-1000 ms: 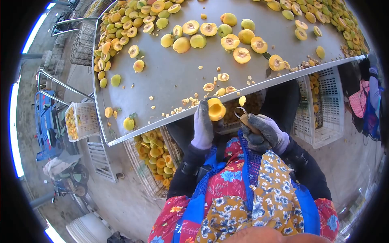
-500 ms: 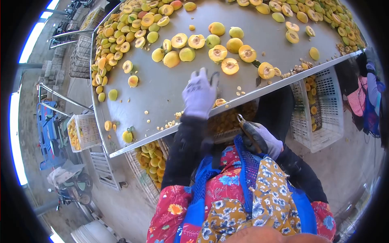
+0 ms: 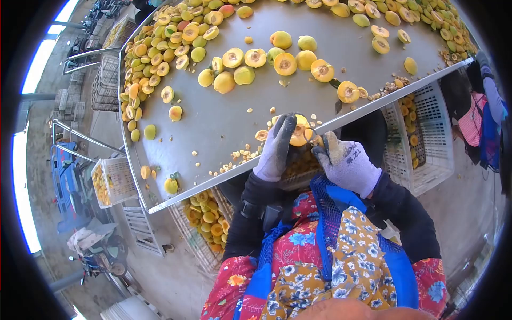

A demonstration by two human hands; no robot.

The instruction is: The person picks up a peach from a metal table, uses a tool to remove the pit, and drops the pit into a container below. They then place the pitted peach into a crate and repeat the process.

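My left hand (image 3: 276, 148), in a pale glove with dark fingertips, grips a yellow peach half (image 3: 300, 131) just over the table's near edge. My right hand (image 3: 349, 164), gloved alike, is closed on a pitting tool (image 3: 314, 141), whose curved metal tip meets the fruit's right side; its handle is mostly hidden by the fingers. Beside my left hand a small cut piece of fruit (image 3: 261, 135) lies on the metal table (image 3: 213, 133). Farther back sit several whole-looking and halved peaches (image 3: 285, 64), some showing brown stone centres.
Heaped peaches (image 3: 152, 58) line the table's left and far sides. Pale kernels (image 3: 242, 154) lie along the raised front rim (image 3: 224, 173). Below stand fruit crates, one right (image 3: 440, 144), one left (image 3: 181, 221). Another white crate (image 3: 121, 184) stands left. A co-worker's sleeve (image 3: 496, 98) shows far right.
My left hand has drawn back from the tabletop and now holds a peach half. My right hand has risen with the tool to meet it. One half is gone from the table's middle.
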